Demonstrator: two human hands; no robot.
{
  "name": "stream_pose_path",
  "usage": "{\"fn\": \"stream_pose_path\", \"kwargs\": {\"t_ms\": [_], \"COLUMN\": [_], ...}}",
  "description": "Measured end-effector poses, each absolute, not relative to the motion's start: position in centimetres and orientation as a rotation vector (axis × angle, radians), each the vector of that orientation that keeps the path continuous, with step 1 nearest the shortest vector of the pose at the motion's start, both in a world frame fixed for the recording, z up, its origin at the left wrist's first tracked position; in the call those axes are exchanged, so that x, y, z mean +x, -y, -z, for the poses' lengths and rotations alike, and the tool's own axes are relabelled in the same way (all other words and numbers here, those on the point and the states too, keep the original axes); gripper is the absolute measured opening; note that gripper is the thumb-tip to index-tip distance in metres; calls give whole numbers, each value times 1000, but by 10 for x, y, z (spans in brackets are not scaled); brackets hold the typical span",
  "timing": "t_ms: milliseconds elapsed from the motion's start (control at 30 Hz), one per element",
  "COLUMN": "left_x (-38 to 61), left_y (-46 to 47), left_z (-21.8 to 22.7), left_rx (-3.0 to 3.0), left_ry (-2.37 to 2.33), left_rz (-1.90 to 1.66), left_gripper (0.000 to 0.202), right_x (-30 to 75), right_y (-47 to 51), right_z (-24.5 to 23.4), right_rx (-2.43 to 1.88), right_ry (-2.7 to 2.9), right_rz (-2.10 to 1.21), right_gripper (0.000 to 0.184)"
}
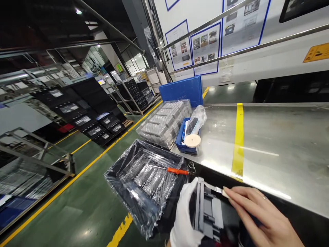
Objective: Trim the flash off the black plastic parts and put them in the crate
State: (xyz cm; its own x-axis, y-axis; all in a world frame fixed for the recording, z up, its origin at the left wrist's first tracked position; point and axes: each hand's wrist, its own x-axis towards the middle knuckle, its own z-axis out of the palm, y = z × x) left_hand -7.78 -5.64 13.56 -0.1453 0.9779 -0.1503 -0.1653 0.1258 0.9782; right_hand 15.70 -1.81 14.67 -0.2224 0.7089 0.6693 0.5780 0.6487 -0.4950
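My left hand, in a white glove, is closed around a grey plastic part with ribs and slots, held upright near the bottom of the view. My bare right hand pinches a small knife with a thin metal blade and a cream-coloured grip. The blade points left, and its tip is at the part's upper edge; whether it touches cannot be made out. A screwdriver with an orange handle lies across a black crate lined with clear plastic, beyond my left hand.
Bagged grey parts lie in the lined crate. A stack of clear trays stands behind it, beside a blue bin with a round cream disc. The steel table bears yellow tape. Black crates stand on the floor left.
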Motion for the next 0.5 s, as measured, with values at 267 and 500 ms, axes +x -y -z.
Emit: {"fn": "stream_pose_path", "kwargs": {"t_ms": [267, 500], "left_x": [-79, -90], "left_y": [76, 61], "left_z": [-143, -171], "left_rx": [1268, 1113], "left_ry": [-1472, -1285], "left_rz": [-1288, -1020], "left_gripper": [66, 57], "right_x": [165, 154], "right_y": [15, 4], "right_z": [-139, -148], "right_rx": [-1103, -1199], "right_ry": [1851, 1659], "right_rz": [-225, -1376], "right_gripper": [27, 60]}}
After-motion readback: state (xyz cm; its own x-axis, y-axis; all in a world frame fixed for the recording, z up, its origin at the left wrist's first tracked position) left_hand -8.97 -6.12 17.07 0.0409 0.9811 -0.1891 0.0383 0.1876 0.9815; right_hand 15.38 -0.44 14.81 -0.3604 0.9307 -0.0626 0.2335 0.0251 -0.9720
